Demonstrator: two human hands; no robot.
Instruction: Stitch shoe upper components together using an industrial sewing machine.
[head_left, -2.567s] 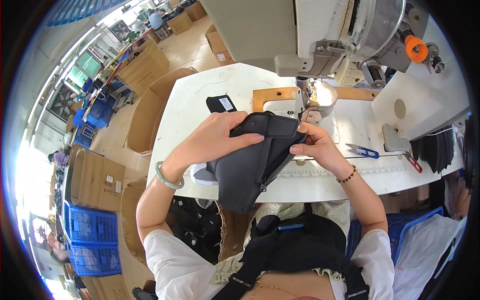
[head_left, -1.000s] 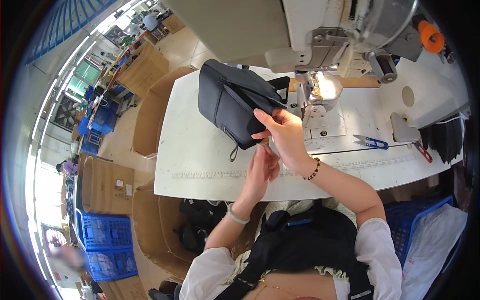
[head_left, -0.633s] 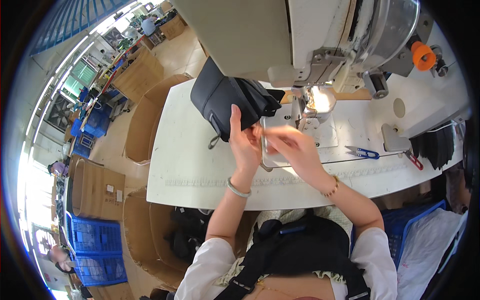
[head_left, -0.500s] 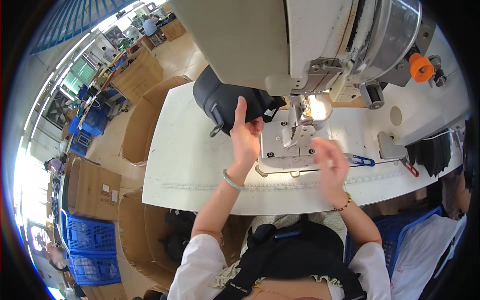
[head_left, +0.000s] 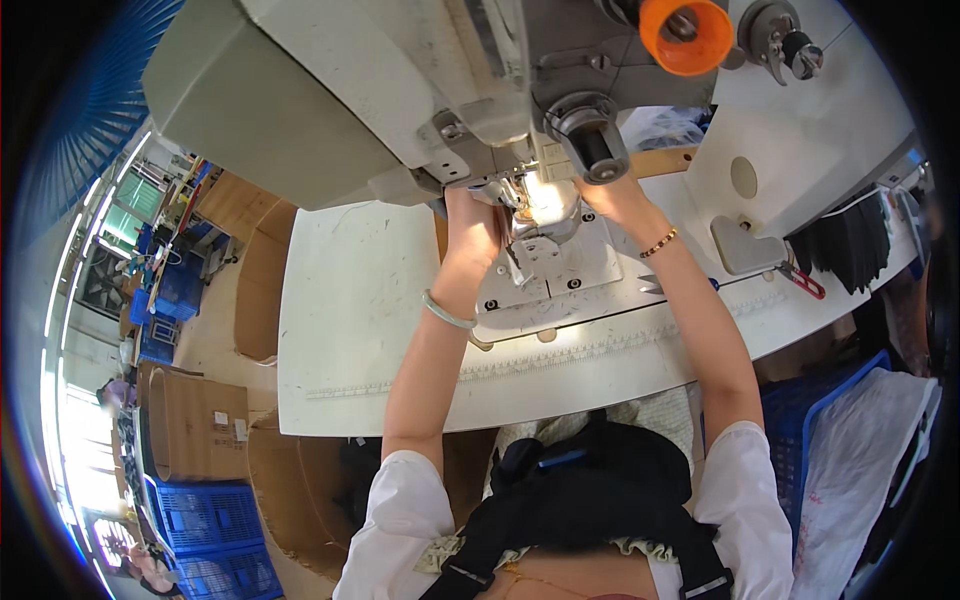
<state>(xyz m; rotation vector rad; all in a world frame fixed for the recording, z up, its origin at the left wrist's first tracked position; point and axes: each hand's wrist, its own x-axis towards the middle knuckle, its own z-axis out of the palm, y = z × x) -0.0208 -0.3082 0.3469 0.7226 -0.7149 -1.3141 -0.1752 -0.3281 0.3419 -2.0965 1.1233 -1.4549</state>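
Observation:
Both my arms reach up to the lit needle area of a sewing machine (head_left: 330, 100). My left hand (head_left: 473, 228) is to the left of the presser foot, its fingers hidden under the machine head. On the other side, my right hand (head_left: 615, 197) reaches behind the needle area, fingers also out of sight. Whatever they touch is covered by the machine; only a dark sliver shows beside my left wrist. The metal needle plate (head_left: 590, 262) lies in front of the bright lamp spot. Snips (head_left: 652, 284) lie partly under my right forearm.
A ruler scale (head_left: 520, 357) runs along the front of the white table (head_left: 345, 300). Red-handled snips (head_left: 803, 282) and black strips (head_left: 845, 245) lie at right. An orange thread knob (head_left: 686, 36) juts out above. Cardboard boxes (head_left: 195, 425) and blue crates (head_left: 212, 515) stand at left.
Both hands have moved up and away from me, in behind the needle area. The black bag-like piece by my left hand has gone almost wholly from sight. The view has shifted, too.

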